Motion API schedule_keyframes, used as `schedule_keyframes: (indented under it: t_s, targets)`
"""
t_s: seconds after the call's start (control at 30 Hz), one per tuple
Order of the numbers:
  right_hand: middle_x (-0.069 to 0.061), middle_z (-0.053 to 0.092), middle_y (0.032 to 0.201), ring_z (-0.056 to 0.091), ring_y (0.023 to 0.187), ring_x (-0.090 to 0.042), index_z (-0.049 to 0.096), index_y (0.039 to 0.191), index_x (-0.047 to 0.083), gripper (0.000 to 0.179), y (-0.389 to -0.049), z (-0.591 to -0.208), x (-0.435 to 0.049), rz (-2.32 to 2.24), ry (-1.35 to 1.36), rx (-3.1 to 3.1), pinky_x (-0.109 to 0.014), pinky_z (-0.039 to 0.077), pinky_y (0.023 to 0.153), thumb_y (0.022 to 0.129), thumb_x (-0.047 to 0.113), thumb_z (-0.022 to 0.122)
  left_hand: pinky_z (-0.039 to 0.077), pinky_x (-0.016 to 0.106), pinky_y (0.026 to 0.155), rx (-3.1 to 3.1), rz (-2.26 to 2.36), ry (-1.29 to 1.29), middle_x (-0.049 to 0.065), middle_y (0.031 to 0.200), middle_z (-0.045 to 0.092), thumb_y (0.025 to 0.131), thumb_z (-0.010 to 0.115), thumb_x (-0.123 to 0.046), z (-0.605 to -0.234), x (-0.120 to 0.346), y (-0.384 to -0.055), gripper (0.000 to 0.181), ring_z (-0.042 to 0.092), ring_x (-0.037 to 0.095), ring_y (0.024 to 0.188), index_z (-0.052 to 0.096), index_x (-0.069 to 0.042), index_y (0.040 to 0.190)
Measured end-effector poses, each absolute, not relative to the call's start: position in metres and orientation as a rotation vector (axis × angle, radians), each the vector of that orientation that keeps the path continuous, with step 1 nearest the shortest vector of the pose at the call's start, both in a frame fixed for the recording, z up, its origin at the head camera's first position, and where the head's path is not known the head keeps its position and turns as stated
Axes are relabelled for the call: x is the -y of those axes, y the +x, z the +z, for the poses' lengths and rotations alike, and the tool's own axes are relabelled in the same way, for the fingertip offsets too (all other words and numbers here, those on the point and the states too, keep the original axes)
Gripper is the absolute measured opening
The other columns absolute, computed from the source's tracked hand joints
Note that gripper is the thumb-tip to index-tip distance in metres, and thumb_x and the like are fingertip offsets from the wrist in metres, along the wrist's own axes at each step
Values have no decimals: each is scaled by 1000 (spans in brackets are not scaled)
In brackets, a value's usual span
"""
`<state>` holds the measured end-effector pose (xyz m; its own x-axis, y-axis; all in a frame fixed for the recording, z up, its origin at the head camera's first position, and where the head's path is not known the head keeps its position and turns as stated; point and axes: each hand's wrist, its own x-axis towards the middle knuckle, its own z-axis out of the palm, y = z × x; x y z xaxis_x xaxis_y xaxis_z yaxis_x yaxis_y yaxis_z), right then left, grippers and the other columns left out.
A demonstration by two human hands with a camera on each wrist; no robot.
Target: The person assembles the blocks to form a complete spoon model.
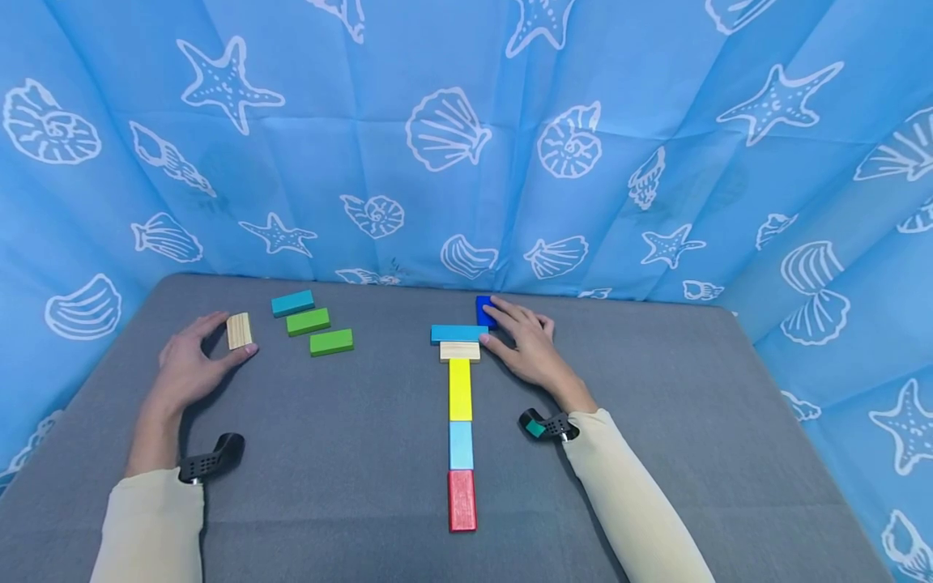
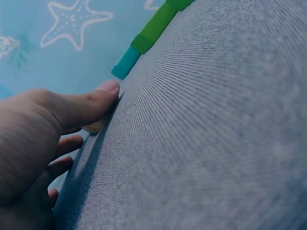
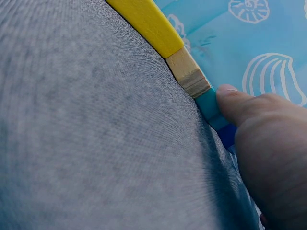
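Observation:
On the left of the grey table, my left hand (image 1: 191,356) pinches a plain wooden block (image 1: 239,331), thumb at its near end and fingers at its far side. The left wrist view shows the thumb (image 2: 103,98) hiding most of that block. My right hand (image 1: 526,344) holds a dark blue block (image 1: 484,312) between thumb and forefinger, just behind the right end of a teal block (image 1: 457,334). The thumb overlaps the teal block's end. In front of it run a second wooden block (image 1: 460,351), a yellow block (image 1: 460,390), a light blue block (image 1: 461,445) and a red block (image 1: 462,500).
Beside the left hand lie another teal block (image 1: 292,304) and two green blocks, one farther back (image 1: 308,322) and one nearer (image 1: 331,342). A blue curtain (image 1: 466,202) with white shells and starfish hangs along the table's back edge and right side.

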<state>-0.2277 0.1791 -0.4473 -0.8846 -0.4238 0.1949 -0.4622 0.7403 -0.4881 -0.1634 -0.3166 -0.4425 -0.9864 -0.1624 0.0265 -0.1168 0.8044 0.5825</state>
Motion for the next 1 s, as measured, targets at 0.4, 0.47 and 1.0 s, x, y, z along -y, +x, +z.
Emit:
schedule_keyframes:
  t_s: [0.4, 0.47, 1.0]
  targets:
    - [-4, 35, 163, 31, 146, -35, 48, 153, 15, 57, -227, -448, -180, 845, 735, 2856, -61, 17, 110, 103, 39, 60, 21, 73, 110, 2799, -1106, 264, 36, 157, 26, 93, 73, -44, -420, 299, -166, 88, 20, 56, 145, 32, 3, 155]
    - [-4, 35, 163, 31, 146, -34, 48, 152, 15, 56, -227, -448, -180, 846, 734, 2852, -60, 17, 109, 103, 38, 60, 22, 74, 110, 2783, -1122, 222, 34, 157, 28, 93, 74, -43, -412, 288, -167, 86, 21, 56, 144, 34, 2, 155]
    - [-3, 36, 162, 31, 147, -33, 49, 152, 15, 57, -227, -447, -179, 850, 735, 2846, -60, 17, 109, 102, 40, 60, 32, 65, 111, 2804, -1336, -145, 27, 152, 42, 90, 79, -33, -405, 174, -190, 79, 36, 45, 141, 42, 1, 151]
